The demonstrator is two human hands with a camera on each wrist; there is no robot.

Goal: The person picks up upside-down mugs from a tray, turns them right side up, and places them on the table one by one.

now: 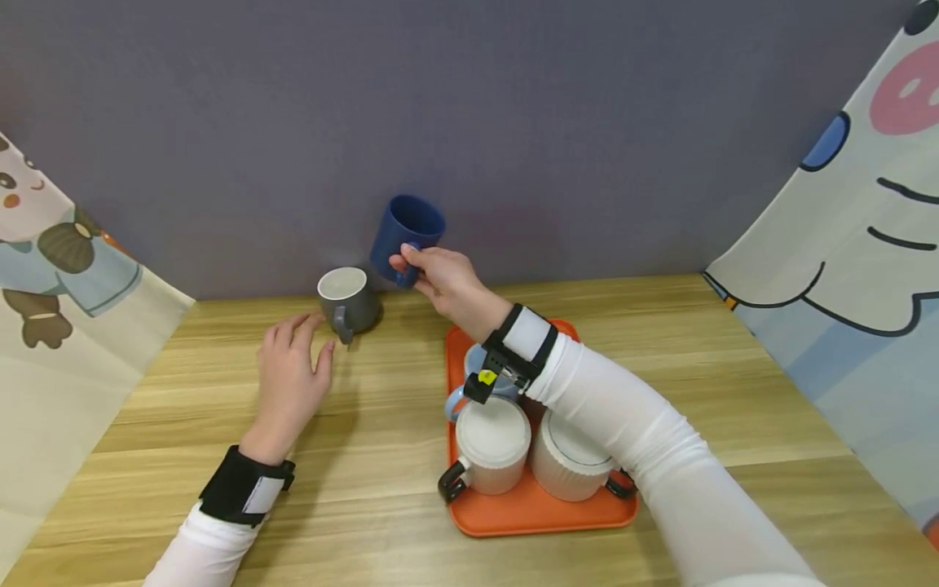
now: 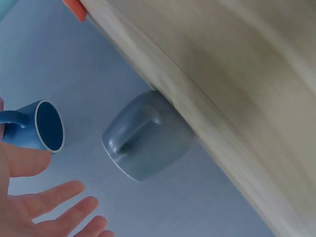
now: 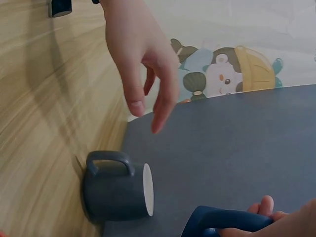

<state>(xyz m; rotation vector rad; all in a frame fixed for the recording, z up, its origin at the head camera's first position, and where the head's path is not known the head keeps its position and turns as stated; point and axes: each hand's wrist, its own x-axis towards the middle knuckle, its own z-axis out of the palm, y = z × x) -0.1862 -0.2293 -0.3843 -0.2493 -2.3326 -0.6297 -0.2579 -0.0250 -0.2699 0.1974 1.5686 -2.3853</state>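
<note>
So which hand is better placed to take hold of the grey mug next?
Probably the left hand: it hovers open beside the grey mug, fingers near its handle. The right hand is busy, holding the blue mug up by its handle.

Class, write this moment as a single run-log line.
right hand: holds blue mug by handle, airborne | left hand: open near grey mug | orange tray: three mugs

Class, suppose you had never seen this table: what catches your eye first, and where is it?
First, the dark blue mug held up in the air by its handle in the right hand, before the grey back wall. Next, the orange tray at the near right with pale mugs on it. Then the grey mug standing at the back, the left hand open just before it.
</note>
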